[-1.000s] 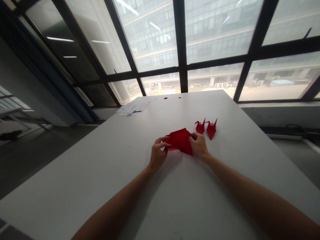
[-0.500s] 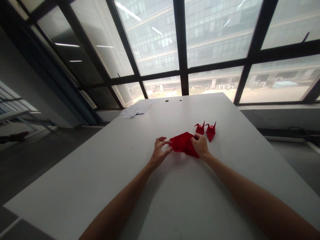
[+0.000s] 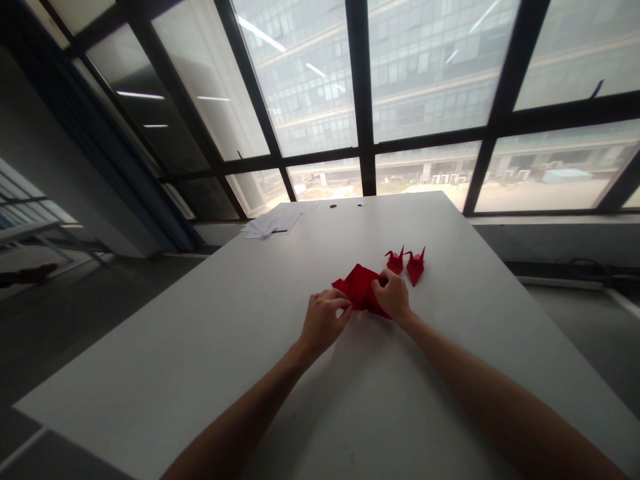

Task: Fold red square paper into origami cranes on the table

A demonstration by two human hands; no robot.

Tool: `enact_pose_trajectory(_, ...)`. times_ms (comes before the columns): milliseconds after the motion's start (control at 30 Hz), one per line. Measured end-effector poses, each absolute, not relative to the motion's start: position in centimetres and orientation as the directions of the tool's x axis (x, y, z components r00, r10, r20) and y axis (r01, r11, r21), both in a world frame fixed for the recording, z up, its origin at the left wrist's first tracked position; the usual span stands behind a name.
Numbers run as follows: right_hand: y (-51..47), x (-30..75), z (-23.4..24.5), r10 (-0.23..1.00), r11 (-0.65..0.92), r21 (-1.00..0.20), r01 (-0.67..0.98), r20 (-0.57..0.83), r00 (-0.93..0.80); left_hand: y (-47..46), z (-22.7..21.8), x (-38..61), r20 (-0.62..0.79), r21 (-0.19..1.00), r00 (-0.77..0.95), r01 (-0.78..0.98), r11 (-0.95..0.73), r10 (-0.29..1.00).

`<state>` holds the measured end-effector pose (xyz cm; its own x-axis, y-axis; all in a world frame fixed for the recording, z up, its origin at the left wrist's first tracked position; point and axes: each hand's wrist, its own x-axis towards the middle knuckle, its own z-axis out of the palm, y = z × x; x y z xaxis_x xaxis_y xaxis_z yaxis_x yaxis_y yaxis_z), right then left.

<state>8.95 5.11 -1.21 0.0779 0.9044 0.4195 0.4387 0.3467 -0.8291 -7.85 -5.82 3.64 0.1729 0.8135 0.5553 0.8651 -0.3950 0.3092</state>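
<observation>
A sheet of red folded paper (image 3: 361, 285) is held between my two hands, just over the white table. My left hand (image 3: 324, 319) pinches its lower left edge, thumb and fingertips together. At the paper's right side my right hand (image 3: 393, 293) grips it with fingers curled round the edge. Part of the sheet is covered by the fingers, and its exact folds are hard to make out. Just beyond my right hand stand two red paper cranes, the left crane (image 3: 395, 262) and the right crane (image 3: 415, 268), side by side.
The white table (image 3: 210, 347) stretches to the windows. Loose white papers (image 3: 280, 220) with a dark pen (image 3: 280, 231) on them lie at its far left corner. Two small round holes show near the far edge. A blue curtain (image 3: 115, 153) hangs at left.
My left hand's fingers were apart at the paper's left tip; now they are pinched on its lower left edge. The paper's shape has changed, with a peak at its top middle.
</observation>
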Motion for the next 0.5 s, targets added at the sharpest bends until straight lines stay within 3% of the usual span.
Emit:
enact_pose_trajectory(333,6.8,9.0,-2.0,0.959,0.255,-0.915,0.313,0.280,0.037,-7.7,2.9,-13.2,0.714,0.178,0.209,0.868,-0.463,0.668)
enact_pose_trajectory(500,7.0,9.0,-1.9,0.965,0.260,-0.926,0.275,0.258,-0.046,-8.7,2.0,-15.1,0.729,0.063,0.351,0.821,-0.568,0.588)
